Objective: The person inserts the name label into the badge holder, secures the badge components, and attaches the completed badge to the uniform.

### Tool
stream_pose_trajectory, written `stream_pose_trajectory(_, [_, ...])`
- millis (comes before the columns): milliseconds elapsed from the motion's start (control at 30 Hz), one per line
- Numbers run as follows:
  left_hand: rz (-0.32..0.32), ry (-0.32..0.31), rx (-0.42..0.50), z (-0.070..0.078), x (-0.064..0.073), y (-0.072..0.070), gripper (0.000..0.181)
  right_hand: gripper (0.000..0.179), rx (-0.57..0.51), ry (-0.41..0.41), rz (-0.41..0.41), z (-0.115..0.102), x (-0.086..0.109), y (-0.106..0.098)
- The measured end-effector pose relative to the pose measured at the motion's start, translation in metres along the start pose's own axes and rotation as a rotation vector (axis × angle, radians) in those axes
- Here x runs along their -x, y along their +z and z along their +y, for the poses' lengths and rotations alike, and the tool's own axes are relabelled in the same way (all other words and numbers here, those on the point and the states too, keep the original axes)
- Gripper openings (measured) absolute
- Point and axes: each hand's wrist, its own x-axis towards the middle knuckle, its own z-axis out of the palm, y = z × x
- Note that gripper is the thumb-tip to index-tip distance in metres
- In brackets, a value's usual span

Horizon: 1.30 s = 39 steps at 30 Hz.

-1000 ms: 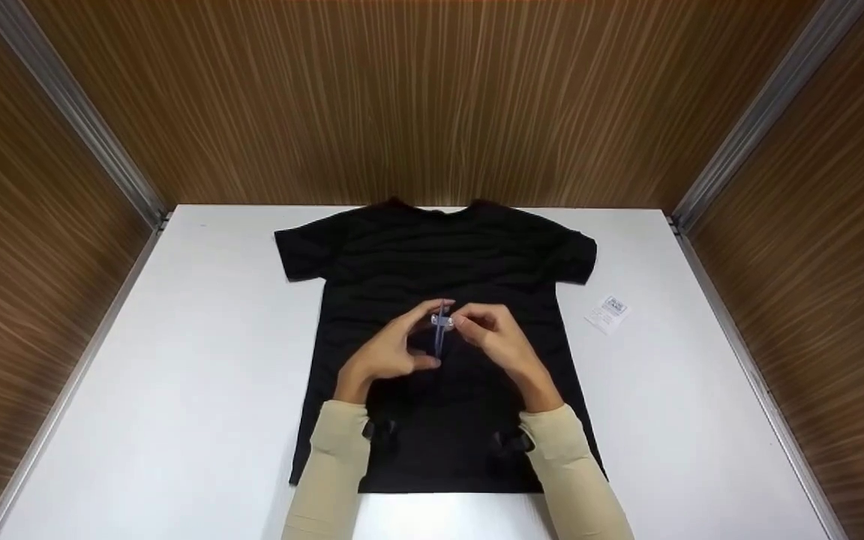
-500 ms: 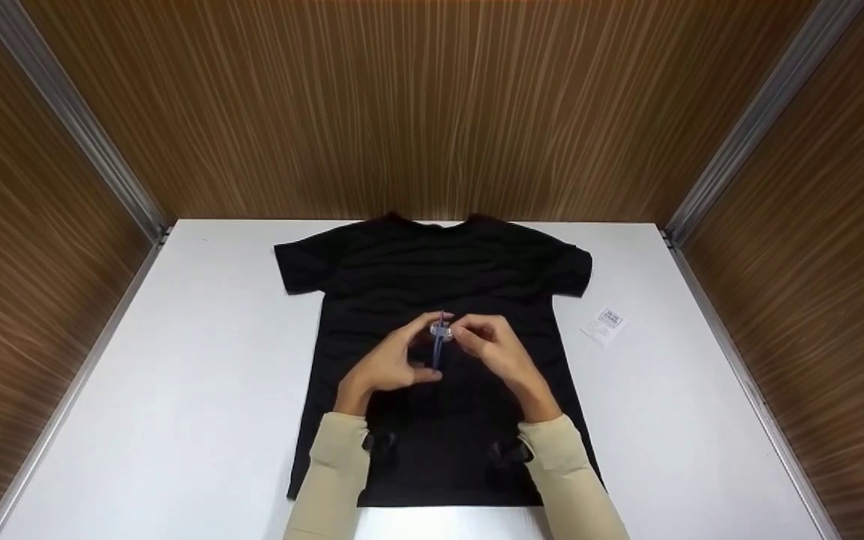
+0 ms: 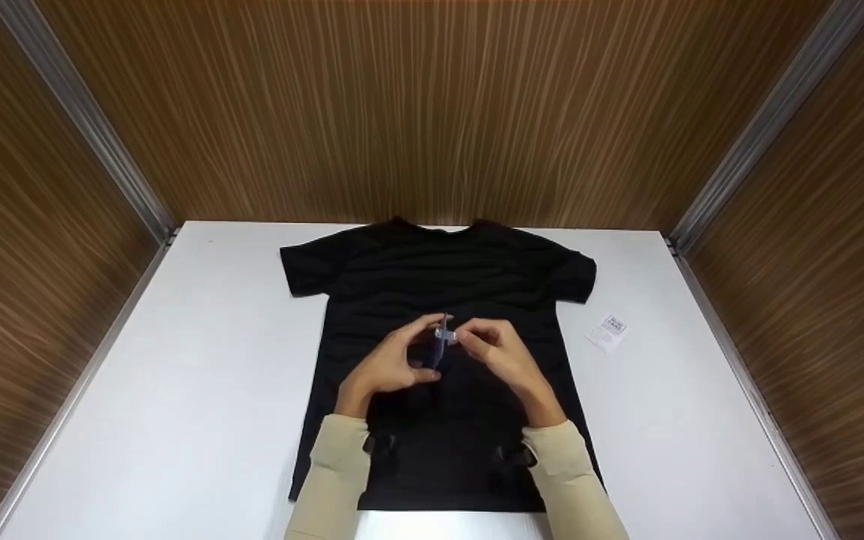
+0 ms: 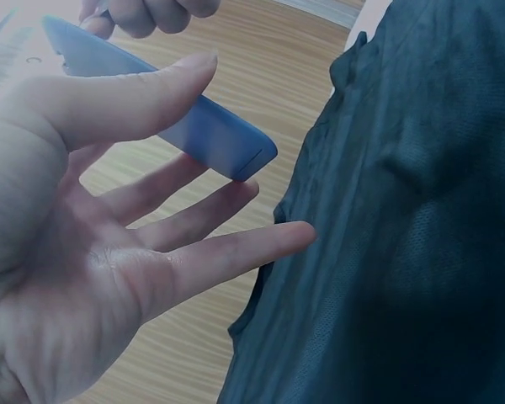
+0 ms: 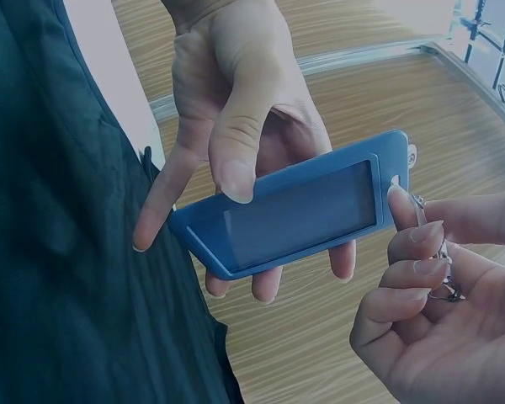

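A flat blue card holder (image 5: pixel 299 215) with a dark window is held upright above the black T-shirt (image 3: pixel 477 465). My left hand (image 3: pixel 387 364) grips it by its edges, thumb on one long side and fingertips on the other; the little finger stands free. My right hand (image 5: pixel 446 311) pinches at the slotted end of the holder, with a thin metal clip or chain (image 5: pixel 443 261) in its curled fingers. The clip's attachment at the slot is partly hidden by the fingertips. In the left wrist view, the card holder (image 4: pixel 210 135) appears nearly edge-on under the thumb.
The T-shirt lies spread flat on the white table (image 3: pixel 139 375), its collar near the back wall (image 3: pixel 432 112). A small white printed card (image 3: pixel 607 332) lies to its right. Wood-grain walls with metal corner strips enclose the table on the back and both sides.
The head view has tilted slightly, so the scene sits lower in the picture. The card holder has turned a little in my left hand; both hands keep their holds.
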Motion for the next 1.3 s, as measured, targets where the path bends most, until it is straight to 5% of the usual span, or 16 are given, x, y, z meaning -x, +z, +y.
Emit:
stream_pose_trajectory(700, [0.104,-0.041,-0.147,0.002,0.002,-0.006,0.086,0.02,0.183,0.015,0.027,-0.003,0.001,-0.005])
stream_pose_trajectory(1033, [0.126,-0.047,-0.143,0.003,0.003,-0.008,0.086,0.016,0.225,0.004,0.028,-0.04,0.01,-0.003])
stream_pose_trajectory(1300, [0.14,-0.059,-0.164,0.003,0.002,-0.008,0.084,0.017,0.251,0.018,0.047,-0.04,0.01,-0.004])
